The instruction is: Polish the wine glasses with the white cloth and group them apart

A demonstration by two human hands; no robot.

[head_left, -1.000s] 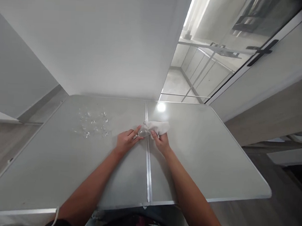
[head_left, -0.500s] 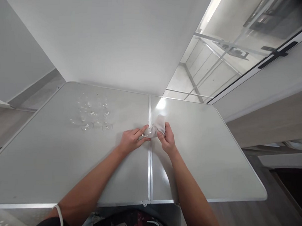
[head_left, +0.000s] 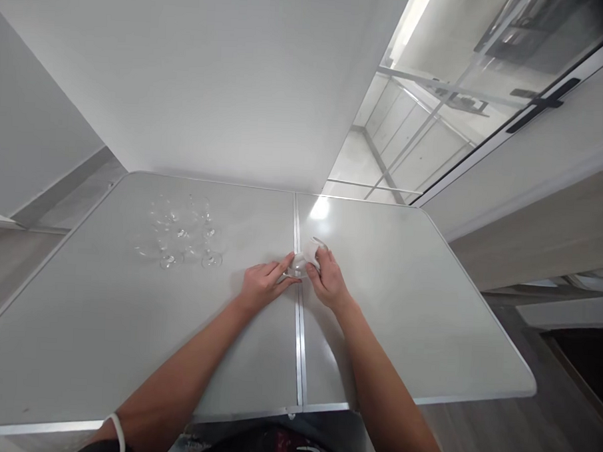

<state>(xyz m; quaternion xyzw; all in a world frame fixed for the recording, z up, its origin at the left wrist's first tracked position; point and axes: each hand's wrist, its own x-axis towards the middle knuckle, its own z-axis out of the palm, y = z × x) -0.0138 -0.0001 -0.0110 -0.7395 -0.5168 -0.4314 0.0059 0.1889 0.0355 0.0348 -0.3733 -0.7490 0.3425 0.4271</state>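
White cloth [head_left: 314,248] now bunched smaller inside glass [head_left: 300,264], both hands [head_left: 294,279] closed around them.

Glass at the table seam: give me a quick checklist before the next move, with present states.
1. Left hand on the glass: ok, fingertips touch it.
2. Right hand pressing the white cloth to the glass: ok.
3. Glass supported: ok, low over the table.
4. Other glasses apart from the hands: ok, grouped far left.
5. Glass clean or cracked: cannot tell.
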